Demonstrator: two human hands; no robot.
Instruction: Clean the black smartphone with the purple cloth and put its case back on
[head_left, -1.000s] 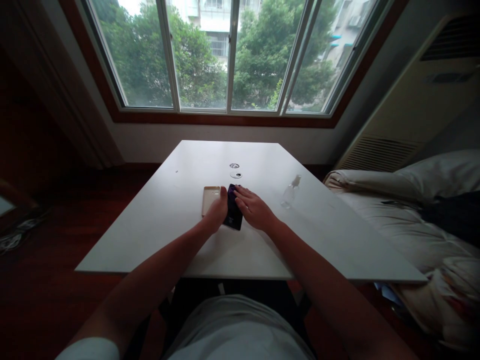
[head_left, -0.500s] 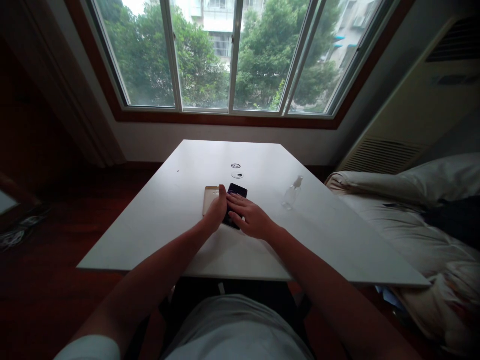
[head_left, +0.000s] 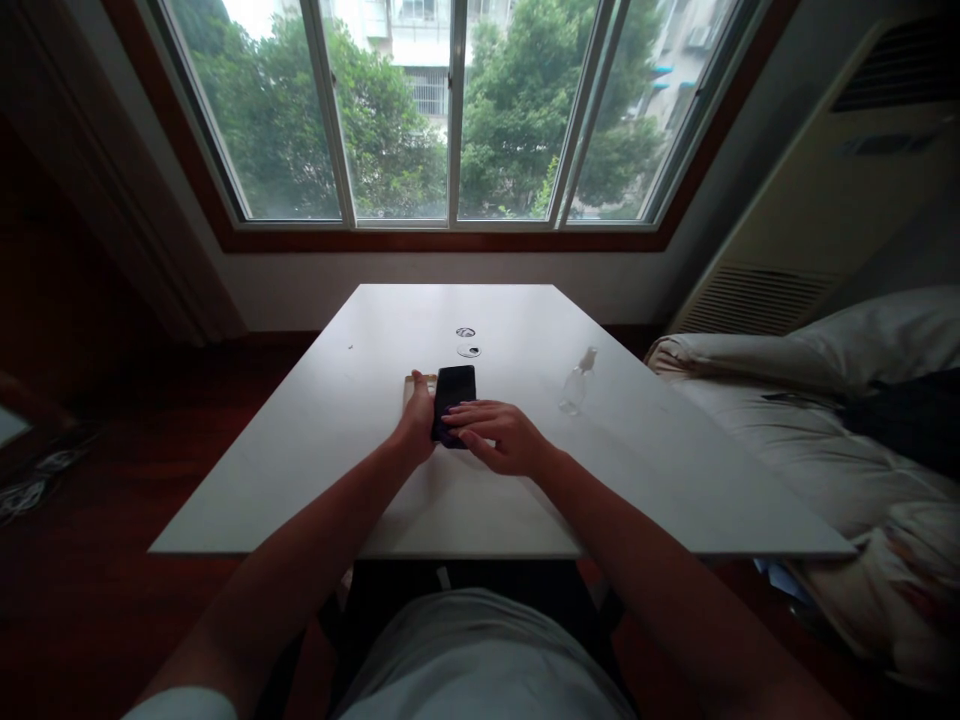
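Head view: we see the dark phone (head_left: 456, 386) between our two hands, over the middle of the white bench (head_left: 645, 490). Its left edge sits against the palm of our left hand (head_left: 417, 422), which holds it; the thumb points up along the near side of that edge, while the other fingers are mostly hidden behind the phone, so we cannot tell exactly how they bend. Our right hand (head_left: 504, 437) reaches across from the other side. Its fingers lie close together over the lower part of the phone's face, with the thumb lower and apart from them. Under those fingertips we make out a purplish patch, too small to name, and we cannot tell whether they pinch it. The upper part of the phone's face is uncovered.

Just to the left of the phone, a gold phone case (head_left: 409, 387) shows partly from behind our left hand; what it may hold is hidden from us. Well to the right, a clear spray bottle (head_left: 574, 386) stands upright on the bench; we cannot tell whether there is liquid in it. Beyond the phone, two round discs (head_left: 469, 351) lie near each other.
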